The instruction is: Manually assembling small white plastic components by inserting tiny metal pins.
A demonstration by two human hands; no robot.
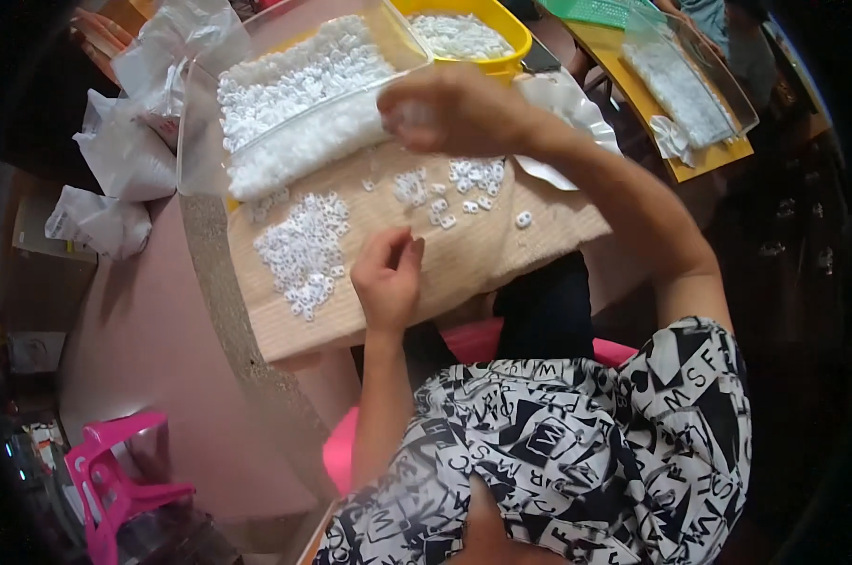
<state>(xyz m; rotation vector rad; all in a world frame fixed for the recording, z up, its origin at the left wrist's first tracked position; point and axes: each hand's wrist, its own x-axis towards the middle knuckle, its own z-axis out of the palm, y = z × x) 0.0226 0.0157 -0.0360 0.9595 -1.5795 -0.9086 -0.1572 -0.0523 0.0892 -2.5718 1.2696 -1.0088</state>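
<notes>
A tan board (464, 254) lies across my lap with small white plastic pieces on it: a heap (304, 250) at its left and a looser scatter (464, 184) near its far edge. My left hand (388, 278) rests on the board beside the heap, fingers curled, seemingly pinching a small piece. My right hand (454, 108) hovers blurred over the far edge of the board, closed around a few white pieces. A clear tray (388, 33) full of white pieces lies just beyond it.
A yellow bowl (501, 24) of white pieces stands behind the tray. White plastic bags (115, 151) lie at the left. Another clear tray (690, 85) sits on a yellow board at the right. A pink stool (115, 471) stands on the floor at the lower left.
</notes>
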